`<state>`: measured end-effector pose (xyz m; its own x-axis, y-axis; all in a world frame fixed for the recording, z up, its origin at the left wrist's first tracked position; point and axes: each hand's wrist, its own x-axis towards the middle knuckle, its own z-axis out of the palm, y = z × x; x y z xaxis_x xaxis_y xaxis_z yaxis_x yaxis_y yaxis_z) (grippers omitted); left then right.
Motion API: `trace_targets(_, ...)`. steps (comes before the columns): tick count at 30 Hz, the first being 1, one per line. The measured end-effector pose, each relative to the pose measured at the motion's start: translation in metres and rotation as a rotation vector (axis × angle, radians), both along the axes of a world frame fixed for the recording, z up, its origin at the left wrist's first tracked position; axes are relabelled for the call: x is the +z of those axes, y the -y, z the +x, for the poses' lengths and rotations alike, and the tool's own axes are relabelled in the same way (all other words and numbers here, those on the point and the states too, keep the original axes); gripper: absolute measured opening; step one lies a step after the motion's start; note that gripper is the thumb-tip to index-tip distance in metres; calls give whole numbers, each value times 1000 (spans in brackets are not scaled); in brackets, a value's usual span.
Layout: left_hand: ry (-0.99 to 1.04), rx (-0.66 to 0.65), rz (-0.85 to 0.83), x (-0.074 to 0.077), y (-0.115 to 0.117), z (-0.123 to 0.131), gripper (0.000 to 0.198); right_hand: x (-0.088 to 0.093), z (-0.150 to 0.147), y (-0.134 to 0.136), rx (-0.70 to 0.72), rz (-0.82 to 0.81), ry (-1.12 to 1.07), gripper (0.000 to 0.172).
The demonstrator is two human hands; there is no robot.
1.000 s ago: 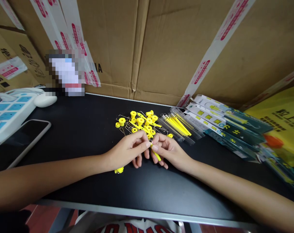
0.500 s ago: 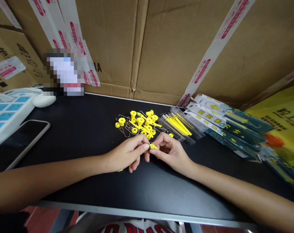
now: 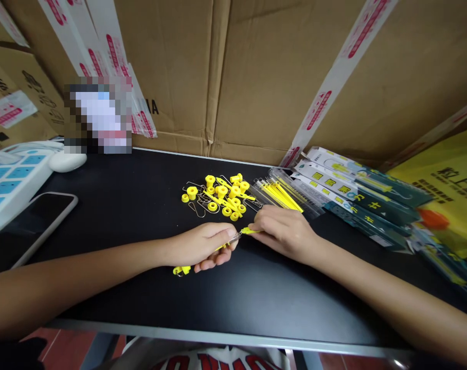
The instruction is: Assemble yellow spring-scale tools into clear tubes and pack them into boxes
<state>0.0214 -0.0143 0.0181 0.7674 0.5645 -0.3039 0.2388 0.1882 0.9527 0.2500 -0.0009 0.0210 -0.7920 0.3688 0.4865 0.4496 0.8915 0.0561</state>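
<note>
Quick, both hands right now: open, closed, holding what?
Left hand: closed, holding a thin silvery metal coil spring.
Right hand: closed, pinching a slim yellow plastic strip at the spring's end.

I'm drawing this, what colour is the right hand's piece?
The piece is yellow, clearest in head view.

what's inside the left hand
In the left hand, a yellow piece partly shows, and a coiled spring sticks out toward the right hand. The closed grip covers the rest, so its full shape cannot be seen.
</note>
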Motion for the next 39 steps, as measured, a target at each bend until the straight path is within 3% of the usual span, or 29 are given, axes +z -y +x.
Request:
trace_targets(4, 39, -7, -121, -1, -1, 0, 36, 10, 3, 0, 10, 340, 69, 19)
trace_targets(7, 72, 9, -181, -1, -1, 1, 36, 13, 5, -1, 26, 424, 59, 14)
trace_targets(11, 123, 21, -227, -1, -1, 3, 34, 7, 6, -3, 7, 351, 37, 4)
trace_targets(16, 151, 114, -225, -1, -1, 5, 30, -3, 4, -6, -57, 160, -13, 13)
trace_targets(20, 193, 271, -179, 2, -3, 2, 24, 0, 12, -16, -266, 174, 22, 16)
trace_targets(25, 217, 405, -110, 7, -9, -2, 26, 18, 41, -37, -866, 130, 137, 20)
trace_targets(27, 220, 422, -75, 8, -10, -3, 28, 25, 53, -43, -1009, 45, 210, 27)
trace_targets(32, 205, 432, -48, 8, -11, -2, 25, 28, 66, -50, -1124, -165, 342, 37)
trace_targets(39, 183, 425, -35, 6, -10, -2, 25, 27, 64, -50, -1116, -180, 405, 31)
